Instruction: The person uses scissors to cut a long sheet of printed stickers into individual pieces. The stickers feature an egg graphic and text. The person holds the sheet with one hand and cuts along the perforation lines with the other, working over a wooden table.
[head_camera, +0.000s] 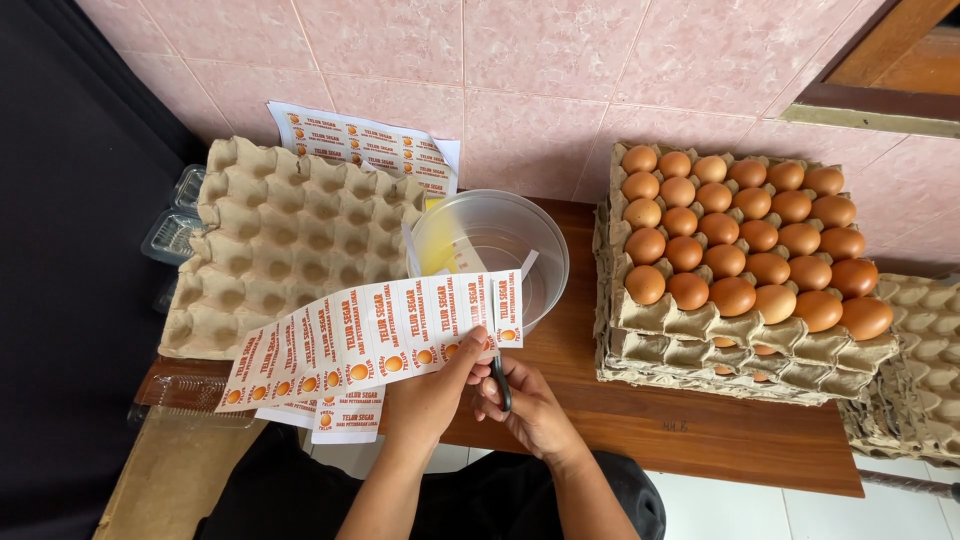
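Note:
My left hand (437, 388) pinches the lower right corner of a long white sheet of orange-printed labels (370, 340), held over the table's front edge. My right hand (532, 408) sits right beside it, gripping black-handled scissors (499, 382) whose blades point up at the sheet's right end. Just behind the sheet stands a clear plastic bowl (500, 245) with a few cut paper strips inside.
A stack of empty cardboard egg trays (280, 235) lies at the left. Stacked trays filled with brown eggs (740, 250) stand at the right on the wooden table (690, 420). More label sheets (365, 145) lean on the pink tiled wall. Clear plastic boxes (172, 235) sit far left.

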